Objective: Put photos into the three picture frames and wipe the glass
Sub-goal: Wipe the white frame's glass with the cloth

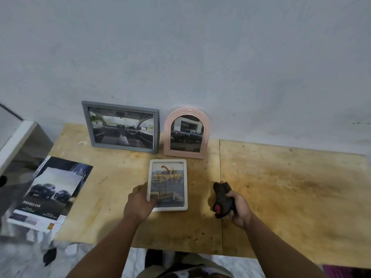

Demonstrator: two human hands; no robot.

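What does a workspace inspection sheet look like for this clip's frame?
Surface: stained plywood tabletop, seam down the middle.
Job's things: grey rectangular picture frame and pink arched picture frame stand against the wall, photos in; white rectangular picture frame lies flat, photo in.
Clutter: printed car brochure at the left table edge.
Hands: left hand holds the white frame's lower left edge; right hand grips a dark crumpled cloth.
Cables: nothing seen.
Surroundings: grey-white painted wall; white boxy object at left.
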